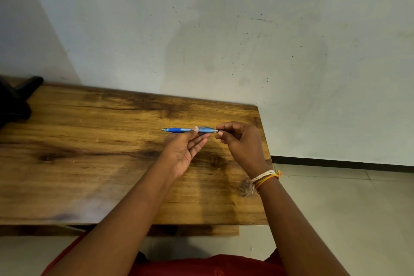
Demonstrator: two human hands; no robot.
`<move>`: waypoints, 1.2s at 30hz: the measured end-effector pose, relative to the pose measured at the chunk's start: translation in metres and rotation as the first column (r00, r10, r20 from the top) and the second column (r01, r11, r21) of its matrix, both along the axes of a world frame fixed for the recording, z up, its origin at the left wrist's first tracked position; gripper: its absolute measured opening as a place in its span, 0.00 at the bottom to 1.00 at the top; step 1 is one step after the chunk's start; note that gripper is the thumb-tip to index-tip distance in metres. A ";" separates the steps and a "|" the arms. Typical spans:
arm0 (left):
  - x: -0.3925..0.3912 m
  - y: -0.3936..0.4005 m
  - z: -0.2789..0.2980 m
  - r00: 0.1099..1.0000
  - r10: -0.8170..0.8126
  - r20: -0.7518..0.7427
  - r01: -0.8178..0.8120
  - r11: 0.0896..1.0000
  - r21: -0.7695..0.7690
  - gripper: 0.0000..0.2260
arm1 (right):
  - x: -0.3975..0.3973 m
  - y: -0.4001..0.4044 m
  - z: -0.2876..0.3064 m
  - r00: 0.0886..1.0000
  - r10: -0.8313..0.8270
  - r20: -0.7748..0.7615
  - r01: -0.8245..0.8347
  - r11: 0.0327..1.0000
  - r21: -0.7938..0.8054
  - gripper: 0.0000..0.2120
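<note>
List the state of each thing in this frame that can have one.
Blue plastic click pen: level, held above the brown wooden table, tip pointing left.
Left hand: palm up, thumb pinching the pen against straight fingers.
Right hand: fingers curled, pinching the pen's rear end.
White and orange thread wristbands: tied round the right wrist.

Pen [189,130] – glossy plastic, translucent blue barrel, darker blue matt rubbery-looking grip. Bench [94,141] – wood, visible grain and dark knots, smooth with slight sheen. Wall [246,40] matt, scuffed and speckled. Wrist threads [265,177] – cotton-like string. Floor tiles [347,208] smooth.
</note>
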State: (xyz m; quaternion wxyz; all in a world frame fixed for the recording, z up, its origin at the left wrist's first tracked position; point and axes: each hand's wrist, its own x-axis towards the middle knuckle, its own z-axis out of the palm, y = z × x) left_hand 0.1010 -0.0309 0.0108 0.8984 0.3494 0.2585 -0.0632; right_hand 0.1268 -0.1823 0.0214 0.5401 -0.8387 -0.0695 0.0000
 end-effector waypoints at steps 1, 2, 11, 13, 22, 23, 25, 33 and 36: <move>0.000 0.000 0.000 1.000 -0.001 0.000 0.001 1.000 -0.001 0.08 | 0.000 0.000 0.000 1.000 0.003 0.001 -0.003 1.000 -0.002 0.08; 0.000 0.000 0.000 1.000 -0.002 0.000 0.002 1.000 -0.001 0.07 | 0.000 0.000 0.000 1.000 0.005 -0.001 -0.005 1.000 -0.001 0.08; 0.000 -0.001 0.002 1.000 -0.007 0.016 0.007 1.000 -0.002 0.04 | -0.003 0.004 0.002 1.000 0.009 -0.016 -0.008 0.997 0.081 0.10; 0.000 -0.001 0.002 1.000 -0.004 0.017 0.004 1.000 0.004 0.04 | -0.004 0.005 0.002 1.000 0.007 -0.018 -0.005 0.996 0.092 0.11; -0.003 -0.001 0.004 1.000 -0.008 -0.003 0.008 0.999 -0.039 0.04 | -0.004 0.004 0.002 1.000 0.025 0.005 -0.025 1.000 -0.002 0.15; -0.004 -0.001 0.005 1.000 -0.013 -0.006 0.012 0.999 -0.046 0.04 | -0.004 0.004 0.002 0.999 0.030 0.018 -0.030 0.999 -0.023 0.14; -0.004 -0.002 0.005 1.000 -0.018 -0.012 0.017 0.999 -0.050 0.04 | -0.004 0.005 0.002 0.998 0.034 0.044 -0.032 0.998 -0.053 0.14; -0.005 -0.004 0.005 1.000 -0.022 -0.004 0.021 0.997 -0.071 0.04 | -0.003 0.003 0.003 0.999 0.024 -0.044 -0.022 0.999 0.037 0.14; -0.005 -0.005 0.007 1.000 -0.024 0.009 0.025 0.995 -0.099 0.05 | 0.001 -0.003 0.010 0.994 0.009 -0.109 0.010 0.986 0.168 0.16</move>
